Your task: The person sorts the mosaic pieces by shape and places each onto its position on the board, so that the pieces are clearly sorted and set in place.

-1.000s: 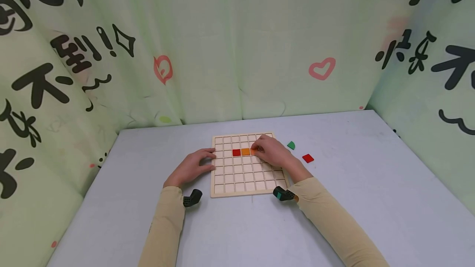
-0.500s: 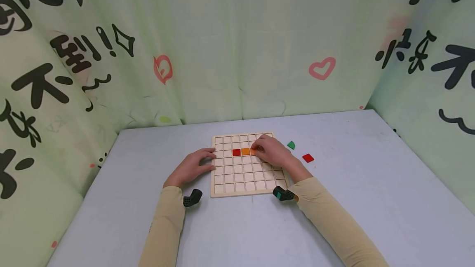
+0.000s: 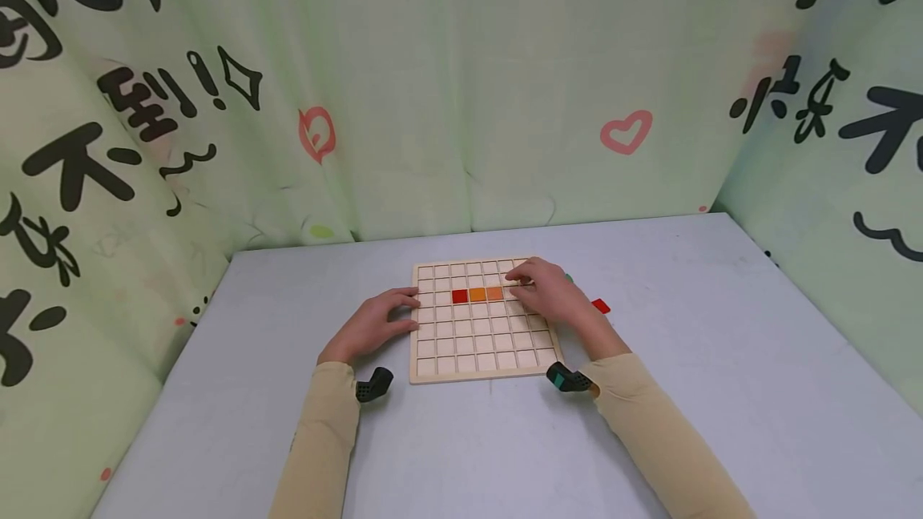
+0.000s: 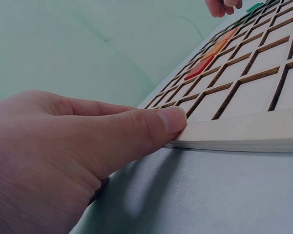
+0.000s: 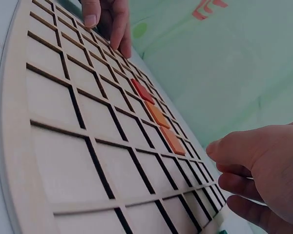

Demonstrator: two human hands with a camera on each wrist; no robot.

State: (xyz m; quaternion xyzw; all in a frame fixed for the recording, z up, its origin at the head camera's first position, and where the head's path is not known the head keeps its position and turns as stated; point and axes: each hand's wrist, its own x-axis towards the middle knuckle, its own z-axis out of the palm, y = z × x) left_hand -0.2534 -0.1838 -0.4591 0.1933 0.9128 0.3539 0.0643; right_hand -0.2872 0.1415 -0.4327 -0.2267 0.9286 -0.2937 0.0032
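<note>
A pale wooden grid board [image 3: 465, 343] lies on the white table. Three tiles sit side by side in one row of its cells: a red tile [image 3: 459, 296], an orange tile [image 3: 477, 295] and a lighter orange tile [image 3: 493, 293]. My left hand [image 3: 371, 325] rests at the board's left edge, thumb against the rim in the left wrist view. Over the board's right side hovers my right hand [image 3: 548, 291], its fingers loosely bent, holding nothing and apart from the tiles in the right wrist view [image 5: 263, 170].
Right of the board, a loose red tile [image 3: 601, 306] lies on the table, partly hidden by the right wrist. A green piece [image 4: 255, 7] near the board's far right corner is mostly covered by the right hand in the head view. A printed curtain [image 3: 469, 102] hangs behind the table.
My right hand has let go of the lighter orange tile and moved right, leaving that tile in full view. The left hand and the board have stayed put.
</note>
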